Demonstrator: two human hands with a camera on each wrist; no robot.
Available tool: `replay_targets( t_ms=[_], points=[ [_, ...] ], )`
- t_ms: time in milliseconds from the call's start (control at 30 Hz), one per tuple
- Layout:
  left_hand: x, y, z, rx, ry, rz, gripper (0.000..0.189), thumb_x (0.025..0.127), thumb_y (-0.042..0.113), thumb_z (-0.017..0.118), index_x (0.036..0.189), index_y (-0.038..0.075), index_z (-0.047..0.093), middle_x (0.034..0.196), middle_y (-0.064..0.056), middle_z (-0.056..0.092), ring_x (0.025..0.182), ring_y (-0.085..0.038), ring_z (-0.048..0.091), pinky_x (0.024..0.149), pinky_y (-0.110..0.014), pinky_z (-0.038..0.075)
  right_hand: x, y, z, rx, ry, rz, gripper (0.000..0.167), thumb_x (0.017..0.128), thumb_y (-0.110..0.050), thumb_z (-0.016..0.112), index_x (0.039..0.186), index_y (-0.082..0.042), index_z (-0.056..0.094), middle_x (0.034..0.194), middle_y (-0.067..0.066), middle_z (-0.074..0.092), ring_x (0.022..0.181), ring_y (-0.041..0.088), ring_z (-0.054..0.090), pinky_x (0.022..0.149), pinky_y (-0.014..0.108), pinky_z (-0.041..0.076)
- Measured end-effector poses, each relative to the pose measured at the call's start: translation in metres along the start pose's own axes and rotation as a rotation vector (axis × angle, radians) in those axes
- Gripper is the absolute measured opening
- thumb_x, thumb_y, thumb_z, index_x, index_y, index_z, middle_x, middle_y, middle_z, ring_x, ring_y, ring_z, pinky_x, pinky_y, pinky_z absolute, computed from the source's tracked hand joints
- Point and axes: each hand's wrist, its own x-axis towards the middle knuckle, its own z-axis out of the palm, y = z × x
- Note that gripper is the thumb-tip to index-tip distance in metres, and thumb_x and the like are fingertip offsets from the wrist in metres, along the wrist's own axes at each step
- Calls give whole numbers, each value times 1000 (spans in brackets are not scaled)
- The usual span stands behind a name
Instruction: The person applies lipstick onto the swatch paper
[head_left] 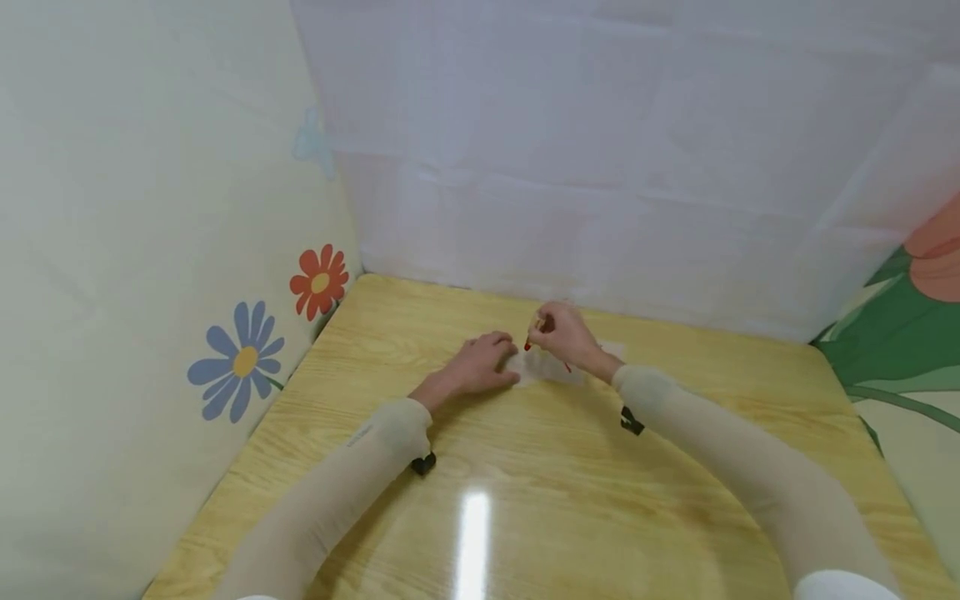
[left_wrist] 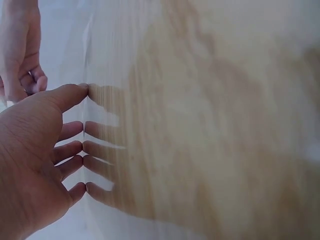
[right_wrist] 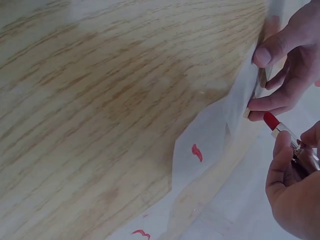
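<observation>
My right hand [head_left: 567, 333] pinches a lipstick [right_wrist: 278, 126], its red tip bared and pointing down over a thin white sheet of paper [right_wrist: 207, 132]. Short red marks [right_wrist: 197, 153] show on the sheet in the right wrist view. At the sheet's left end rests my left hand [head_left: 482, 365], fingers spread and fingertips down on the surface. In the left wrist view, its thumb and fingertips [left_wrist: 76, 146] meet their own reflections on the glossy tabletop. Part of the sheet is hidden beneath the right hand and forearm in the head view.
The light wood table [head_left: 555, 492] ends at a white cloth backdrop [head_left: 525, 167] just behind my hands. A flower-printed sheet [head_left: 150, 208] hangs along the left side, and a large printed flower [head_left: 918, 308] shows on the right. Beige sleeves cover both forearms.
</observation>
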Motion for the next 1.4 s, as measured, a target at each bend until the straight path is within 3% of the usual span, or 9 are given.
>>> replay_targets(
  t_ms=[300, 600, 1167, 1400],
  points=[
    [0, 3, -1, -7, -7, -6, 56, 99, 45, 66, 141, 9, 57, 154, -14, 42, 141, -32, 39, 111, -56, 30, 0, 6, 7, -21, -23, 43, 7, 91, -5, 67, 97, -5, 65, 96, 8, 67, 83, 20, 63, 71, 32, 54],
    [-1, 5, 1, -18, -10, -1, 56, 99, 45, 65, 141, 9, 57, 154, -14, 42, 142, -30, 37, 112, -56, 28, -3, 9, 10, -47, -33, 25, 5, 92, -7, 67, 93, -9, 62, 89, 4, 66, 77, 18, 61, 67, 33, 52],
    [-2, 6, -2, -31, -23, -43, 56, 99, 44, 66, 141, 8, 56, 156, -14, 39, 143, -32, 36, 112, -57, 26, -1, 10, 16, -71, -41, -3, 6, 92, -7, 68, 95, -7, 63, 89, 6, 68, 76, 18, 63, 68, 34, 53],
    [-4, 5, -3, -45, -8, -30, 55, 98, 42, 67, 139, 6, 58, 154, -16, 42, 142, -33, 37, 111, -59, 28, -1, 8, 18, -86, -58, 17, 7, 92, -7, 69, 96, -7, 63, 91, 7, 68, 79, 18, 64, 70, 34, 54]
  ],
)
